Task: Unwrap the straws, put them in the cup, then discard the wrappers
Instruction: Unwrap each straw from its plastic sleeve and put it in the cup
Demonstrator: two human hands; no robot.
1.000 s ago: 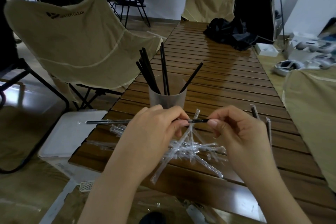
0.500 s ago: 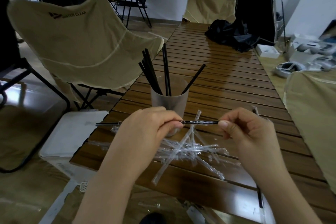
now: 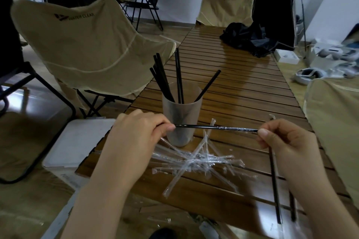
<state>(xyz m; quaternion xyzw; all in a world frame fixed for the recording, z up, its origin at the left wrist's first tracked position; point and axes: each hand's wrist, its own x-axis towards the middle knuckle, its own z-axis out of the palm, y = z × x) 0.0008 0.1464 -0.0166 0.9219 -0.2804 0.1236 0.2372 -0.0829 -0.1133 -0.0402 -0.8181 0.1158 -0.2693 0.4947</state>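
1. Head view, the hands: the left hand (image 3: 139, 132) pinches one end of a black straw (image 3: 215, 127) between thumb and forefinger, the other fingers curled under. The right hand (image 3: 287, 141) pinches the opposite end, where a clear wrapper (image 3: 240, 128) clings to the straw. The straw is held level between them, just in front of the cup (image 3: 181, 120). My reading is that the hands are set at opposite ends so one can hold the straw while the other draws the sleeve off.

2. Head view, the right hand's extra load: more straws (image 3: 274, 186) hang below the right palm, apparently tucked under the curled fingers. They look like a waiting supply, kept close to save reaching.

3. Head view, the cup: it stands upright on the slatted table (image 3: 242, 91), with several bare black straws (image 3: 165, 77) leaning against its rim. It sits near both hands, so the drop-in should be short.

4. Head view, the waste: empty wrappers (image 3: 194, 161) lie in a crossed heap on the table, just nearer than the cup and below the hands. Discarding is not yet done.

5. Head view, surroundings: a tan folding chair (image 3: 81, 44) stands to the left, and a white bin lid (image 3: 77, 141) lies beside the table edge.
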